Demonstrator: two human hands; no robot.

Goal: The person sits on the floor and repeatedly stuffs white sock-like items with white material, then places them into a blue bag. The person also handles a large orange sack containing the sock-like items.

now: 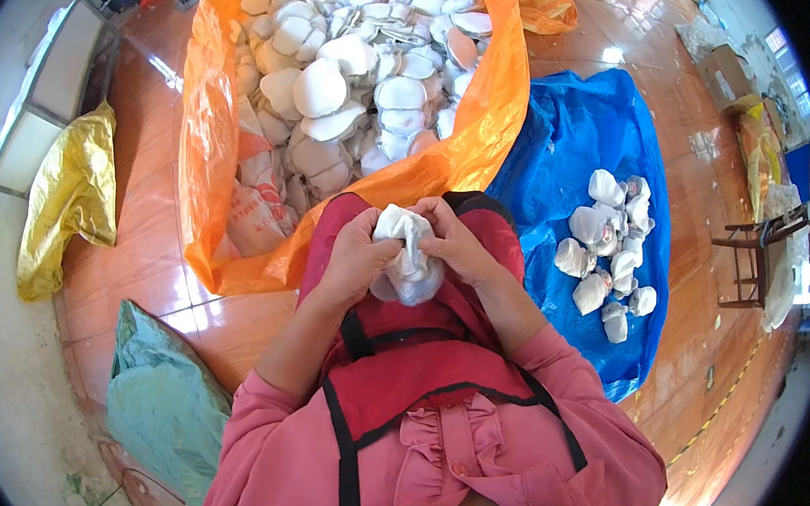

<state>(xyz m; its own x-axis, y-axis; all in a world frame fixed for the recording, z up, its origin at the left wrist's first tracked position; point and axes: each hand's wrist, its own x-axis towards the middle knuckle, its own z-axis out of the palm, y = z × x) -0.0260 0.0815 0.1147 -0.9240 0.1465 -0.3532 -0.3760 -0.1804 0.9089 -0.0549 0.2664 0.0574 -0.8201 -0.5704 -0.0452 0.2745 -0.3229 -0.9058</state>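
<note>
Between my two hands, above my lap, is a soft white cloth bundle (pixel 410 270), gathered at its top and rounder at its lower end. My left hand (pixel 358 255) has its fingers closed on the bundle's left side. From the right, my right hand (pixel 458 242) pinches its upper edge. What is inside the bundle, if anything, cannot be made out. Just beyond my knees, a large orange sack (pixel 506 87) with rolled-open sides holds a heap of flat, rounded white pads (pixel 319 88). Some of the pads look greyish or pinkish.
To my right, several white bundles (pixel 611 243) lie on a blue plastic sheet (pixel 564 130). At the left are a yellow sack (pixel 69 202) and a green sack (pixel 166 403) on the tiled floor. A wooden stool (pixel 751 254) and a cardboard box (pixel 725 79) stand by the right wall.
</note>
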